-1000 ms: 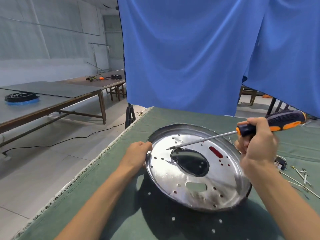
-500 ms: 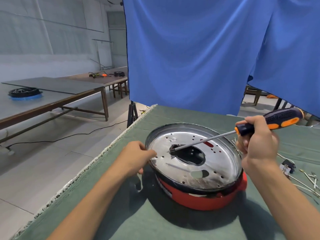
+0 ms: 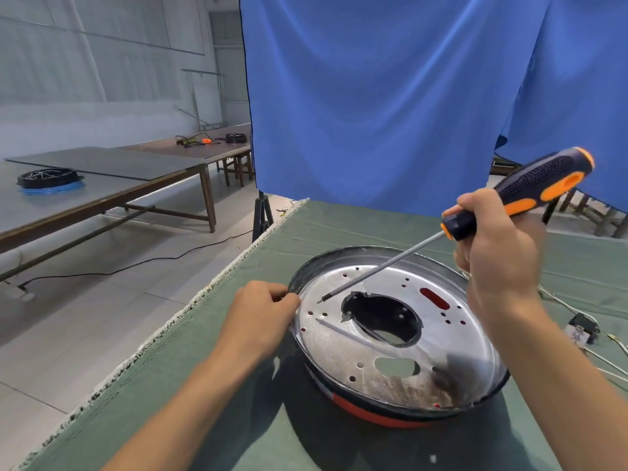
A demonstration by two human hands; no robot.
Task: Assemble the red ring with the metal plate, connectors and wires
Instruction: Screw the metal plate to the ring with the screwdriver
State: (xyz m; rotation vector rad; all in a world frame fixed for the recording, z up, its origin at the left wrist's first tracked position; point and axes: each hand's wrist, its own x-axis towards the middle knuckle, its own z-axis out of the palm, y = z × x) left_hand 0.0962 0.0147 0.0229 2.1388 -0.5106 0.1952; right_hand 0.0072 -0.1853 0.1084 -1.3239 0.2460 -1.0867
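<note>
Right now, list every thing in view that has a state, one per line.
metal plate: seated on the red ring, tilted.
red ring: under the plate, resting on the green cloth.
screwdriver: gripped by the handle, tip down at the plate's left side.
left hand: fingers curled on the plate's left rim.
right hand: wrapped round the screwdriver.
wires: loose on the cloth, right of the plate.

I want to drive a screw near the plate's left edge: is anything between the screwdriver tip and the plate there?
Nothing visible blocks it. The screwdriver, gripped by the right hand, has its tip just over bare metal plate, left of the central opening. The left hand holds the plate's rim, clear of the tip.
</note>
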